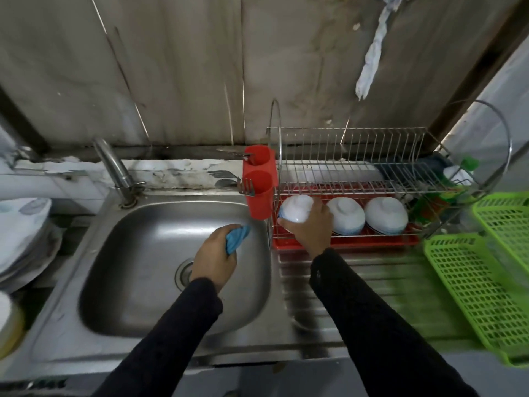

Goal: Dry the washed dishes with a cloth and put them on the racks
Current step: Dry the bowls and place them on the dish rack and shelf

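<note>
My left hand [214, 259] hovers over the steel sink [143, 253] and grips a bunched blue cloth [237, 237]. My right hand [310, 227] holds a white bowl [294, 210] upside down at the left end of the wire dish rack's [349, 156] lower tier. Two more white bowls [346, 216] [386, 215] sit upside down to its right on that tier, above a red drip tray [372, 241]. The rack's upper tier holds no dishes.
A red cutlery holder [259, 184] with forks hangs on the rack's left end. A tap [113, 167] stands behind the sink. Stacked plates [23, 233] lie at the left. Green plastic baskets [483, 287] sit on the drainboard at the right. A twisted white cloth [372, 53] hangs on the wall.
</note>
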### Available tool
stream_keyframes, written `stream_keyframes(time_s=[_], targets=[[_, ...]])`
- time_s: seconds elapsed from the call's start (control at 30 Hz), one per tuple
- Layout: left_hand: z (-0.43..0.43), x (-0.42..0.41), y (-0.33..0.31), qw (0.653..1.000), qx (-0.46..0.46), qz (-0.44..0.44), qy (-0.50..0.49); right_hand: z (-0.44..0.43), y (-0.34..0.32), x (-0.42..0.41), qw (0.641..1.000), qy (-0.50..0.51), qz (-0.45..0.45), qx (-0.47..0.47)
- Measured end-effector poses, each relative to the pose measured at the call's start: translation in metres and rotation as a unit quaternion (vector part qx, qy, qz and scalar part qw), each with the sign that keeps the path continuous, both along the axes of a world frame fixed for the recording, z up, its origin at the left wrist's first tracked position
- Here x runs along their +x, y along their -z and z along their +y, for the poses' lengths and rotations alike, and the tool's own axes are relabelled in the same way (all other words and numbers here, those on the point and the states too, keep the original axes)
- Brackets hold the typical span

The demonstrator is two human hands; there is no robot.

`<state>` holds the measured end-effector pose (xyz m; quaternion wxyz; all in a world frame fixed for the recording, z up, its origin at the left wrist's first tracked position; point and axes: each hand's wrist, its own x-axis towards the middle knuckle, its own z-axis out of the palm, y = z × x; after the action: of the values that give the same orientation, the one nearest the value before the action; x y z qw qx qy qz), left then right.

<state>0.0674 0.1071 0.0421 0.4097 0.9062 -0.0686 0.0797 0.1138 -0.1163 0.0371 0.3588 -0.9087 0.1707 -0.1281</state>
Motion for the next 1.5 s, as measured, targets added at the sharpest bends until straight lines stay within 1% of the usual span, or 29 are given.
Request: stream_keyframes(time_s=[0.13, 0.2, 0.27, 0.47, 0.63, 0.77, 0.9, 1.07, 1.17, 1.3, 1.4, 1.5], targets=[[0.002, 0.008, 0.003, 1.000, 0.018, 0.002, 0.000, -0.006, -0.002, 0.018, 0.997, -0.031, 0.051, -0.045], [0.002, 0.010, 0.003, 1.000, 0.022, 0.003, -0.009, -0.006, 0.001, 0.020, 0.995, -0.049, 0.060, -0.060], [0.003, 0.011, 0.003, 1.000, 0.021, -0.001, -0.017, -0.005, 0.005, 0.018, 0.994, -0.057, 0.054, -0.081], [-0.001, 0.005, 0.005, 1.000, 0.019, -0.010, -0.023, 0.004, 0.010, -0.011, 0.993, -0.078, -0.010, -0.084], [0.004, -0.010, 0.010, 0.999, 0.003, -0.019, -0.043, 0.019, 0.009, -0.041, 0.989, -0.102, -0.024, -0.101], [0.020, -0.033, 0.014, 0.997, 0.013, -0.024, -0.077, 0.038, 0.016, -0.061, 0.985, -0.139, -0.016, -0.099], [0.040, -0.054, 0.012, 0.996, -0.010, -0.032, -0.085, 0.060, 0.018, -0.076, 0.982, -0.158, -0.036, -0.101], [0.084, -0.070, 0.014, 0.993, -0.034, -0.019, -0.110, 0.111, 0.014, -0.093, 0.974, -0.170, -0.047, -0.141], [0.116, -0.078, 0.015, 0.991, -0.041, -0.021, -0.123, 0.146, 0.013, -0.099, 0.972, -0.180, -0.037, -0.147], [0.178, -0.091, 0.012, 0.989, -0.019, -0.042, -0.142, 0.213, 0.013, -0.104, 0.966, -0.221, -0.031, -0.132], [0.230, -0.103, 0.008, 0.989, -0.013, -0.034, -0.140, 0.271, 0.013, -0.110, 0.965, -0.238, -0.020, -0.107], [0.289, -0.113, 0.005, 0.986, -0.017, -0.034, -0.163, 0.336, 0.013, -0.115, 0.957, -0.265, -0.043, -0.108]])
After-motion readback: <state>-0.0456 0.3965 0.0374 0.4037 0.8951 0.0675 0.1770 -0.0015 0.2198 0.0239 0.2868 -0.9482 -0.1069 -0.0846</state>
